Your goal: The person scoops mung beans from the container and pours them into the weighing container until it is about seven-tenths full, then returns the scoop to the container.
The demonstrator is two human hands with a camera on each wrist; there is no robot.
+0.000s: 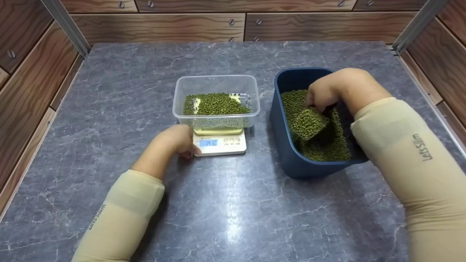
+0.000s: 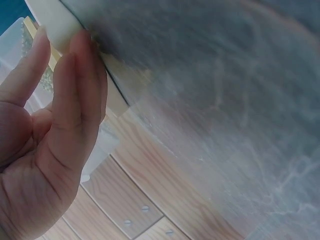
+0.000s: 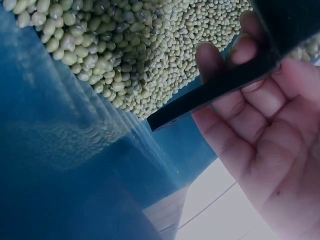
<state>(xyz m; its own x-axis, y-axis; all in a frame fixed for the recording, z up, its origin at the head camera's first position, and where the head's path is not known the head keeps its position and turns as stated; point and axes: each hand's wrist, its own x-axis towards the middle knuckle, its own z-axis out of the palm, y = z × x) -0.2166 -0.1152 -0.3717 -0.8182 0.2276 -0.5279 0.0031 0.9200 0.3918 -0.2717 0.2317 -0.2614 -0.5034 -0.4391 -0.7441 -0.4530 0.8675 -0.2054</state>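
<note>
My left hand [image 1: 174, 141] is at the front left corner of a white digital kitchen scale [image 1: 236, 143], thumb and fingers pinching that corner. The scale's lit display appears to read 143.0. On its platform sits a clear plastic container [image 1: 216, 77] with green mung beans [image 1: 218, 104] spread over its floor. Inside a deep blue bin [image 1: 291, 160], my right hand [image 1: 326, 91] grips a scoop [image 1: 309, 137] heaped with mung beans. The scoop's black handle [image 3: 210, 95] crosses the fingers in the right wrist view. Loose beans [image 1: 324, 154] lie around and below the scoop.
The bin stands a little right of the scale on a grey marbled tabletop [image 1: 225, 203]. Wood-patterned panels [image 1: 156, 27] close off the back and both sides, with metal posts [image 1: 67, 27] at the rear corners.
</note>
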